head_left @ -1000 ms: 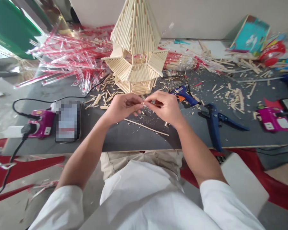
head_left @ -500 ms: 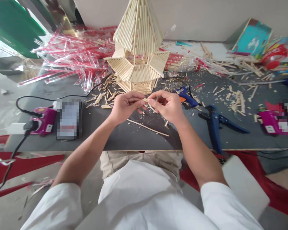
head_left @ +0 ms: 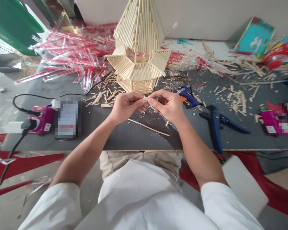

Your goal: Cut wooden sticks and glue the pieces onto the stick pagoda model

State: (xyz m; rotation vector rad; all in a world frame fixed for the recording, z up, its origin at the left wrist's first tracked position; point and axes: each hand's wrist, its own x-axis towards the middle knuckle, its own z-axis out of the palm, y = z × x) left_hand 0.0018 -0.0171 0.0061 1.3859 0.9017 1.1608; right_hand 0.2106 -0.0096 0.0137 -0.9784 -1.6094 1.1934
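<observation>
My left hand (head_left: pixel 126 107) and my right hand (head_left: pixel 167 105) meet fingertip to fingertip above the dark table, both closed in a pinch. Between them is a small pale wooden piece (head_left: pixel 146 98), mostly covered by the fingers. Just behind stands a tiered model (head_left: pixel 144 71) built of thin wooden sticks, with a tall pointed roof. One long thin stick (head_left: pixel 148 126) lies on the table in front of my hands. Short cut sticks (head_left: pixel 109 92) are scattered around the model's base.
A blue glue gun (head_left: pixel 190 97) and a blue cutter (head_left: pixel 215 124) lie on the right. On the left are a phone (head_left: pixel 67 119) and a magenta power socket (head_left: pixel 43 118). Red-and-clear plastic wrappers (head_left: pixel 74 54) are heaped behind; a purple box (head_left: pixel 270 121) sits far right.
The view has shifted slightly. My hands keep nearly the same pose, fingertips still together around the small piece.
</observation>
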